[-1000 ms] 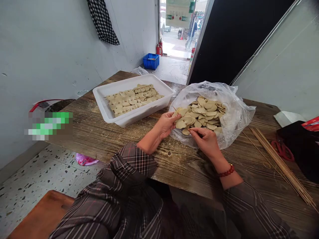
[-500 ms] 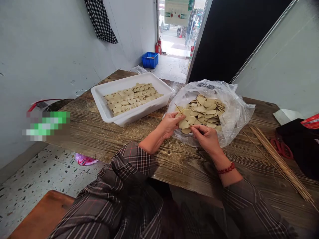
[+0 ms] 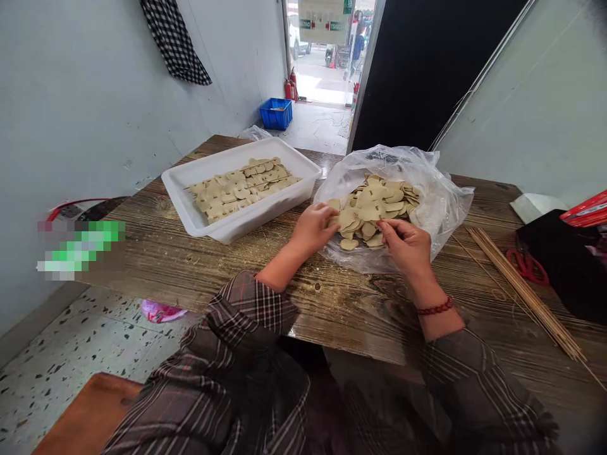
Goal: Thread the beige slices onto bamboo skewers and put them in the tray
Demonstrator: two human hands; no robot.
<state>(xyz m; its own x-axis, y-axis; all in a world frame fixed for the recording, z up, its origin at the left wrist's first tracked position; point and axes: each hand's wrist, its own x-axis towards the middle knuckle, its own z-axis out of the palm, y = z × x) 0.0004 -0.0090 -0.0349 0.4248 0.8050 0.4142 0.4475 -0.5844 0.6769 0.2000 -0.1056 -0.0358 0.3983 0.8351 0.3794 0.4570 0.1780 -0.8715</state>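
Note:
My right hand (image 3: 408,246) pinches the near end of a thin wooden skewer, mostly hidden by the flat tan slices (image 3: 371,201) threaded on it. These slices sit over a heap of loose tan slices (image 3: 396,206) in a clear plastic bag (image 3: 439,218). At the heap's left edge, my left hand (image 3: 317,226) has its fingers curved and apart, touching or just over the slices there. Left of the bag stands a white tray (image 3: 246,222) with several rows of skewered slices (image 3: 237,189) in it.
A bundle of bare skewers (image 3: 524,291) lies on the wooden table (image 3: 341,322) at the right, beside red-handled scissors (image 3: 526,265) and a black bag (image 3: 564,265). A blue crate (image 3: 276,114) stands on the floor near the doorway. An orange-brown stool (image 3: 90,411) is at lower left.
My left hand has come off the skewered slices and moved slightly left. My right hand has shifted right and up with the skewer, over the heap. The view has turned a little right.

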